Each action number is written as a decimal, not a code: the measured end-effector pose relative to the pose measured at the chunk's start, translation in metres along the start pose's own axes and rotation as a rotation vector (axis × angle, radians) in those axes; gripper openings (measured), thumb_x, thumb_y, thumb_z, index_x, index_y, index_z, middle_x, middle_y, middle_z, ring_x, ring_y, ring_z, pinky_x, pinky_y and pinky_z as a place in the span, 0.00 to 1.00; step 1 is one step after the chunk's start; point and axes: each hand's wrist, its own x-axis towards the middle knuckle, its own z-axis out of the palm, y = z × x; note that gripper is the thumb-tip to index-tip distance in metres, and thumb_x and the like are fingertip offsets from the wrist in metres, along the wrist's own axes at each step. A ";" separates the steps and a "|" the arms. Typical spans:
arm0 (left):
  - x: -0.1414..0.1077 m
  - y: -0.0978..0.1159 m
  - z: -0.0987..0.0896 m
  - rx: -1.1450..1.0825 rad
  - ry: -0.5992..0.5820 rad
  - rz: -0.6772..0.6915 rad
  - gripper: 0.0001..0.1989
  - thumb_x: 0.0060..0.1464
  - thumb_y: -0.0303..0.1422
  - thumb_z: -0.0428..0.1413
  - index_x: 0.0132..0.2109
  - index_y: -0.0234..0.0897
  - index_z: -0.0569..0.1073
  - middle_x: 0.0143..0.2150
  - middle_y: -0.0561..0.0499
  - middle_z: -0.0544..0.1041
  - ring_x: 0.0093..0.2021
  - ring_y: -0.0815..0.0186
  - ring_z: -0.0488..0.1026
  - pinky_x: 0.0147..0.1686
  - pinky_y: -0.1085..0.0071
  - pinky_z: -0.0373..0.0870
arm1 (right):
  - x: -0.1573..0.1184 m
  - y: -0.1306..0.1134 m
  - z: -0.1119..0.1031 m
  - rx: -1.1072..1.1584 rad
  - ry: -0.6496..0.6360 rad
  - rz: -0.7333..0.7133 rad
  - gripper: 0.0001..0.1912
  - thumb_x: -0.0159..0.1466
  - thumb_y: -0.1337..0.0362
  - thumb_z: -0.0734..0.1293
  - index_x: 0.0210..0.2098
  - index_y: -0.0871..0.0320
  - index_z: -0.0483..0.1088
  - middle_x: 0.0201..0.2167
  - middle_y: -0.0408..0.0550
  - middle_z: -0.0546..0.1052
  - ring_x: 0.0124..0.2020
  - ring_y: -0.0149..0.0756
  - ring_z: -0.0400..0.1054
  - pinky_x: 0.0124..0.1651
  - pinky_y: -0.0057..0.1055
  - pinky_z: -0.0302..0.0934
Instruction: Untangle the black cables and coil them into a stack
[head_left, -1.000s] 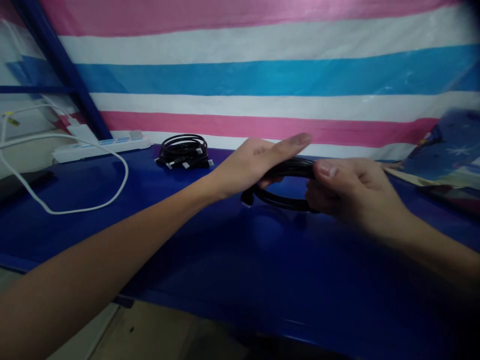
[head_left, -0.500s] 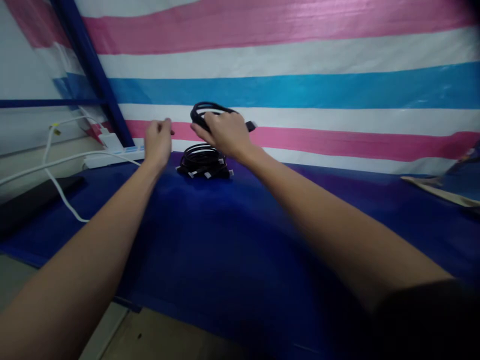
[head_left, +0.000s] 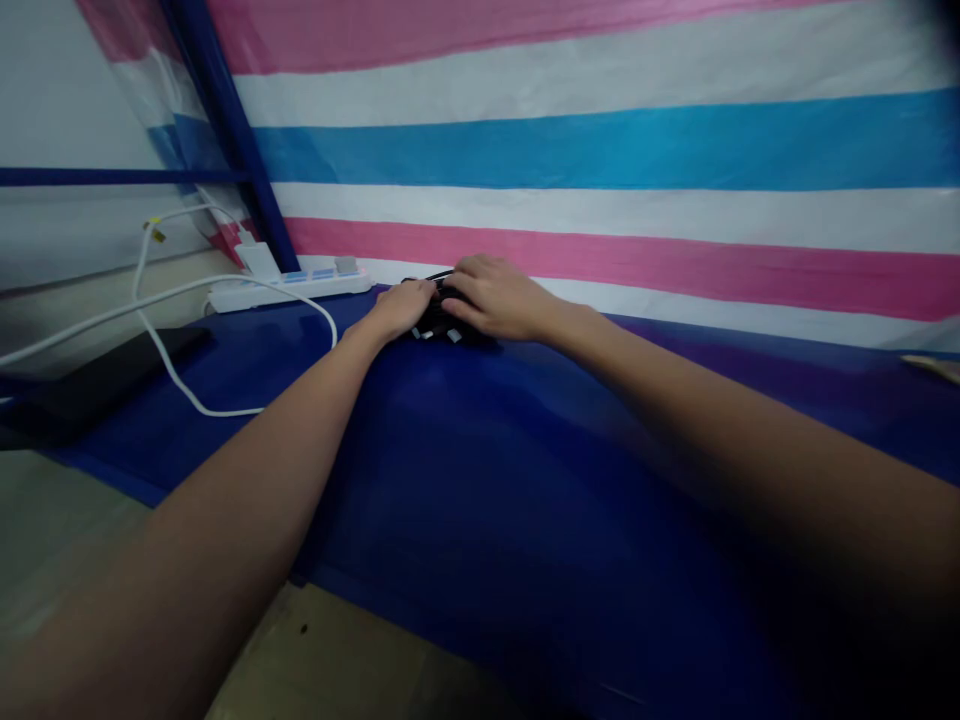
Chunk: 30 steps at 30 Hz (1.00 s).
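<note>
Coiled black cables (head_left: 439,322) with pale connector ends lie in a pile at the back of the blue surface (head_left: 480,450), largely covered by my hands. My left hand (head_left: 403,306) rests against the left side of the pile, its fingers bent round the coils. From the right, my right hand (head_left: 499,296) lies over the top of the pile with its fingers curved onto the cables. The coils beneath my palms are hidden.
On the left a white power strip (head_left: 292,290) holds a white plug (head_left: 259,260), and a white cable (head_left: 176,370) loops over the surface. A flat black object (head_left: 112,380) lies at far left. Behind hangs a striped sheet (head_left: 600,150).
My right hand has lowered the coiled cable onto the pile. My left hand has moved right to touch the cables. The view has shifted, and the scene appears further right.
</note>
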 end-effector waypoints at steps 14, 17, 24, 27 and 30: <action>-0.013 0.044 -0.002 0.247 0.154 0.183 0.22 0.62 0.40 0.39 0.42 0.35 0.75 0.50 0.37 0.76 0.54 0.48 0.68 0.55 0.50 0.55 | -0.223 -0.044 -0.051 0.297 -0.134 0.200 0.17 0.69 0.56 0.55 0.51 0.54 0.68 0.52 0.52 0.69 0.51 0.39 0.66 0.53 0.41 0.62; -0.013 0.045 -0.002 0.284 0.120 0.183 0.25 0.62 0.42 0.37 0.43 0.35 0.75 0.48 0.38 0.77 0.51 0.48 0.70 0.52 0.53 0.59 | -0.213 -0.042 -0.050 0.349 -0.150 0.192 0.18 0.70 0.55 0.54 0.50 0.55 0.68 0.51 0.52 0.69 0.50 0.39 0.66 0.53 0.42 0.61; -0.013 0.053 -0.009 0.336 0.070 0.119 0.31 0.62 0.47 0.33 0.49 0.33 0.73 0.49 0.36 0.75 0.51 0.47 0.69 0.50 0.55 0.61 | -0.220 -0.037 -0.049 0.417 -0.135 0.209 0.17 0.70 0.56 0.54 0.48 0.56 0.68 0.50 0.51 0.69 0.50 0.36 0.65 0.53 0.37 0.60; -0.018 0.059 -0.011 0.323 0.016 0.117 0.32 0.63 0.47 0.31 0.53 0.30 0.70 0.53 0.35 0.72 0.53 0.49 0.68 0.51 0.57 0.60 | -0.220 -0.038 -0.051 0.420 -0.145 0.216 0.17 0.70 0.55 0.54 0.48 0.55 0.68 0.50 0.50 0.69 0.50 0.36 0.65 0.53 0.37 0.60; -0.025 0.064 -0.014 0.315 -0.079 0.141 0.35 0.64 0.49 0.30 0.60 0.28 0.64 0.58 0.33 0.68 0.55 0.50 0.65 0.53 0.56 0.58 | -0.218 -0.038 -0.052 0.419 -0.149 0.208 0.17 0.69 0.56 0.55 0.49 0.55 0.68 0.50 0.50 0.69 0.51 0.36 0.65 0.53 0.37 0.60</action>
